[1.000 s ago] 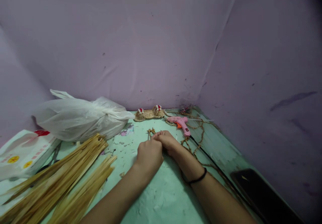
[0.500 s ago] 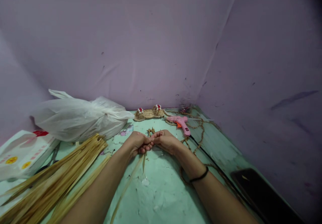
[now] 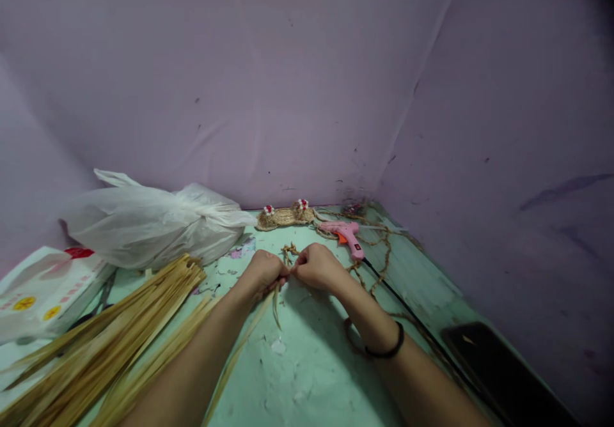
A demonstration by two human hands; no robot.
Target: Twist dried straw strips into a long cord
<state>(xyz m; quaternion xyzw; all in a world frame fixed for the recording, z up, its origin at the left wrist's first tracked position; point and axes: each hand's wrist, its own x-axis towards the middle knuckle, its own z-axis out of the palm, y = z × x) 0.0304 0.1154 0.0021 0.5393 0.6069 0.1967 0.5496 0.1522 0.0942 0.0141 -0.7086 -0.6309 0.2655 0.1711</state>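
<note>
My left hand [image 3: 267, 271] is closed on pale dried-leaf strips [image 3: 235, 358], whose loose ends trail down toward me over the green tabletop [image 3: 307, 350]. Right beside it my right hand [image 3: 314, 266] pinches at the same spot, thumb and fingertips together on the strand. A short knotted braid [image 3: 289, 250] of the same fibre sticks out just beyond the fingertips. The exact point where the strips cross is hidden by the fingers.
A pink glue gun [image 3: 346, 234] with a black cord lies beyond my right hand, near a twisted cord [image 3: 384, 254]. Woven slippers [image 3: 285, 217] stand by the wall. Left are a white plastic bag [image 3: 158, 222], a dried-leaf bundle [image 3: 129, 331] and a box [image 3: 52, 293]; a dark phone [image 3: 499, 369] lies right.
My hands have turned from cupped together to knuckles up, with a small gap opening between them. The right hand has shifted slightly right and up; the strips still hang from the left.
</note>
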